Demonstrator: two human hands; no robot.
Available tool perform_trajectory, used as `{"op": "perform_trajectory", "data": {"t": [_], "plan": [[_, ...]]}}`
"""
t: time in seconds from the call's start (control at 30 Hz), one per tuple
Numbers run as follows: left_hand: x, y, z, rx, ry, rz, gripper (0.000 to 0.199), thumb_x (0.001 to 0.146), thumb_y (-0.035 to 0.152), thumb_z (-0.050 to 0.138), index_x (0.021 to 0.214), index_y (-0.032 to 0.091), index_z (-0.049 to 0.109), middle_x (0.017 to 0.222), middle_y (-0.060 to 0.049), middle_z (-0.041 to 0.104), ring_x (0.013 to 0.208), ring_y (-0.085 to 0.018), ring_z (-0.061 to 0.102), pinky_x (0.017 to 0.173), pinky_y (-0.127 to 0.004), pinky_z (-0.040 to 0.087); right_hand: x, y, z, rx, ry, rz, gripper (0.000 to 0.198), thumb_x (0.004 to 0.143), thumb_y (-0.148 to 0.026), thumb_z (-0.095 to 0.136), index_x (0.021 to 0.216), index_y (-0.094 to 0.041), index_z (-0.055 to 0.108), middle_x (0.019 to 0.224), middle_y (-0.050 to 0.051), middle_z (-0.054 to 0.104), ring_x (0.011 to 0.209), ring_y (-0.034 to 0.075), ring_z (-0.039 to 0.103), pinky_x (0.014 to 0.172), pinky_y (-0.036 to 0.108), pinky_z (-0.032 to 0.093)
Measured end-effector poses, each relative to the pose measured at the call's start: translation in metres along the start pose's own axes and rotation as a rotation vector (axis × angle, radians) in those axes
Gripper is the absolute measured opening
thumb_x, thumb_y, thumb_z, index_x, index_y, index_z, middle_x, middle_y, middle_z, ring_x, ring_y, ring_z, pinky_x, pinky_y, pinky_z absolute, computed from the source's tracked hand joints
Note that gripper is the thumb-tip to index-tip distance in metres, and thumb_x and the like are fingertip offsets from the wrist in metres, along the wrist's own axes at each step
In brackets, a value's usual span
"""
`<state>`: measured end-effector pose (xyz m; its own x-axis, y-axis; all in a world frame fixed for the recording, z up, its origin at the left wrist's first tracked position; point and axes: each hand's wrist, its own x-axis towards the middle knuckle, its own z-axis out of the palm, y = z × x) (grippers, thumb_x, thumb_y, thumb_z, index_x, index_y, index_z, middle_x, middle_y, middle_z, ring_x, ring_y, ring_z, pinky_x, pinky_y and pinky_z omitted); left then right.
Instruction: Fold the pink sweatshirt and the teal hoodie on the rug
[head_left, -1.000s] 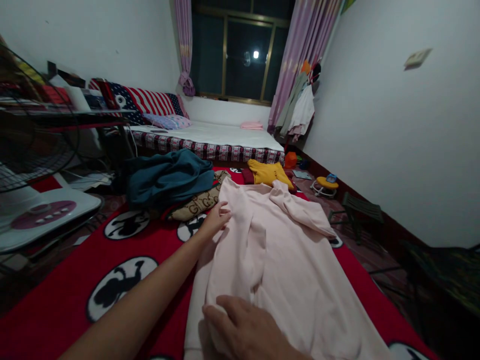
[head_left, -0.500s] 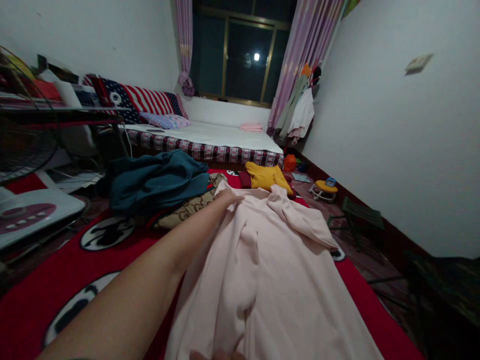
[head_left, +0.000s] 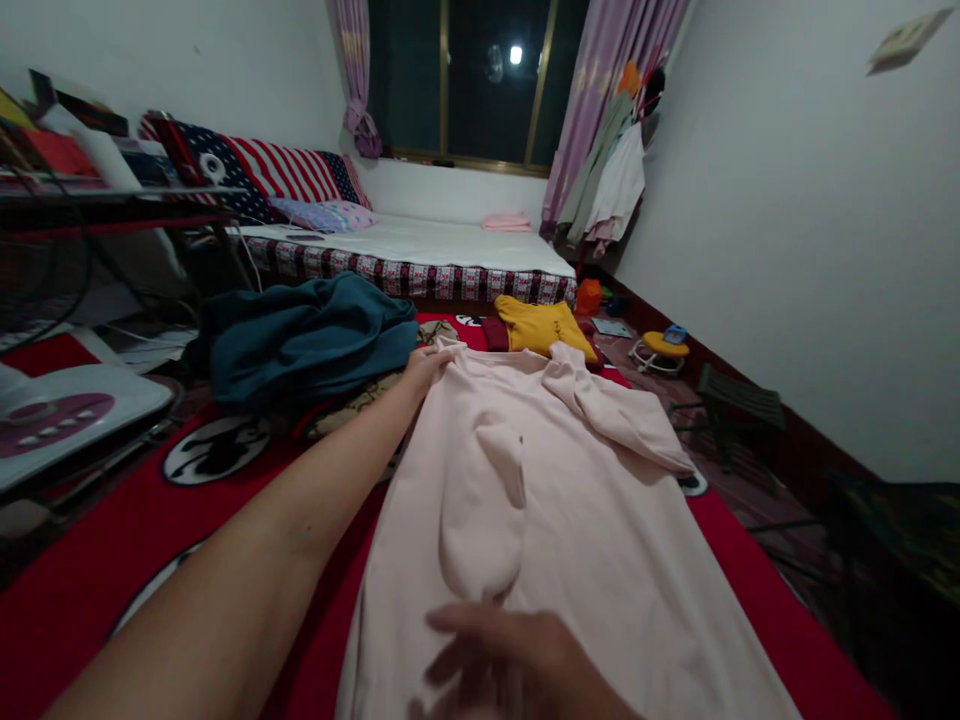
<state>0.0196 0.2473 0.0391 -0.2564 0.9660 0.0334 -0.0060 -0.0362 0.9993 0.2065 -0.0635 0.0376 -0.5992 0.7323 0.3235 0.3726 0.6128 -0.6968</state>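
Note:
A pale pink long-sleeved top [head_left: 600, 520] lies spread out in front of me, collar facing away. Its right sleeve is folded inward across the upper body, and the left one lies bent down along the front. My left hand [head_left: 429, 364] reaches far out and pinches the top at its left shoulder, beside the collar. Closer to me, my right hand [head_left: 525, 645] hovers low over the front by the end of the left sleeve. Its fingers are apart and somewhat blurred, with no cloth seen between them.
Under the top is a red blanket [head_left: 247, 520] with black-and-white round patterns. Teal clothing [head_left: 315, 335] is heaped at left; a folded yellow garment [head_left: 544, 325] lies beyond the collar. A bed [head_left: 435, 245] stands at the back, a folding stool [head_left: 739, 400] at right.
My right hand has come further into view from the bottom edge, away from the cloth with fingers spread. The left sleeve lies flatter. My left hand still grips the shoulder, and the view has tilted down.

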Motion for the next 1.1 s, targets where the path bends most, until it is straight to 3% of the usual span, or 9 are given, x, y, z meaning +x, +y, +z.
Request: {"op": "perform_trajectory", "data": {"t": [0.13,0.23,0.37,0.47,0.57,0.73,0.83,0.93,1.1], "plan": [[-0.005,-0.006,-0.001,-0.08,-0.026,-0.038,0.029,0.048,0.028,0.08,0.063,0.014,0.061,0.056,-0.002,0.062,0.053,-0.014,0.057,0.053,-0.025,0.046,0.038,0.043,-0.042,-0.248,0.352,0.062,0.037,0.084,-0.011,0.049,0.117,-0.024,0.057,0.123,0.009,0.057,0.098,0.019,0.061,0.076,0.029,0.052],[-0.003,-0.005,0.003,-0.104,-0.047,-0.052,0.03,0.046,0.026,0.082,0.064,0.014,0.062,0.055,-0.001,0.061,0.052,-0.013,0.055,0.051,-0.024,0.045,0.065,0.071,-0.056,-0.461,0.323,0.066,0.048,0.077,-0.006,0.053,0.121,-0.025,0.057,0.132,0.009,0.049,0.092,0.018,0.061,0.072,0.028,0.052],[0.001,-0.002,0.002,-0.131,-0.059,-0.043,0.039,0.048,0.024,0.083,0.081,0.014,0.064,0.061,-0.001,0.063,0.056,-0.014,0.058,0.055,-0.024,0.049,0.088,0.095,-0.067,-0.392,0.212,-0.008,0.016,0.084,-0.013,0.054,0.091,-0.022,0.065,0.101,0.004,0.063,0.077,0.014,0.06,0.068,0.025,0.048],[0.003,-0.005,-0.002,-0.154,-0.055,-0.014,0.045,0.059,0.023,0.076,0.101,0.015,0.061,0.075,-0.002,0.066,0.066,-0.014,0.062,0.063,-0.024,0.052,0.094,0.11,-0.076,-0.236,0.454,0.031,0.008,0.085,-0.018,0.054,0.081,-0.019,0.061,0.08,0.002,0.061,0.07,0.014,0.057,0.064,0.025,0.045],[0.003,-0.013,-0.004,-0.121,-0.048,0.003,0.055,0.062,0.012,0.067,0.115,0.017,0.055,0.083,-0.002,0.066,0.07,-0.013,0.062,0.067,-0.025,0.053,0.095,0.131,-0.076,-0.221,0.563,0.128,0.004,0.082,-0.018,0.057,0.078,-0.019,0.059,0.075,0.002,0.06,0.067,0.015,0.053,0.063,0.027,0.042],[0.002,-0.021,0.001,0.036,-0.037,0.047,0.056,0.057,0.001,0.061,0.112,0.014,0.058,0.089,-0.004,0.063,0.084,-0.019,0.062,0.079,-0.029,0.051,0.093,0.157,-0.064,-0.331,0.418,0.252,0.007,0.082,-0.017,0.053,0.082,-0.018,0.06,0.083,0.004,0.062,0.078,0.018,0.056,0.073,0.03,0.043],[-0.008,-0.018,0.001,0.215,-0.043,0.18,0.053,0.056,-0.002,0.06,0.107,0.016,0.062,0.106,-0.007,0.061,0.109,-0.024,0.055,0.099,-0.032,0.042,0.09,0.155,-0.059,-0.417,0.353,0.285,0.011,0.087,-0.018,0.049,0.091,-0.019,0.059,0.094,0.006,0.06,0.085,0.019,0.057,0.076,0.031,0.045],[-0.031,-0.015,-0.006,0.571,-0.123,0.459,0.057,0.061,0.002,0.062,0.116,0.015,0.06,0.13,-0.011,0.049,0.128,-0.027,0.041,0.111,-0.036,0.029,0.084,0.139,-0.057,-0.556,0.26,0.298,0.018,0.09,-0.019,0.047,0.103,-0.019,0.059,0.108,0.011,0.058,0.096,0.024,0.054,0.083,0.036,0.045],[-0.097,-0.014,-0.027,0.851,-0.491,0.609,0.047,0.077,0.028,0.064,0.122,0.016,0.059,0.139,-0.011,0.044,0.134,-0.028,0.035,0.114,-0.039,0.024,0.062,0.08,-0.056,-0.655,0.216,0.171,0.031,0.084,-0.013,0.055,0.113,-0.018,0.059,0.13,0.016,0.05,0.118,0.032,0.042,0.092,0.046,0.041]]}}
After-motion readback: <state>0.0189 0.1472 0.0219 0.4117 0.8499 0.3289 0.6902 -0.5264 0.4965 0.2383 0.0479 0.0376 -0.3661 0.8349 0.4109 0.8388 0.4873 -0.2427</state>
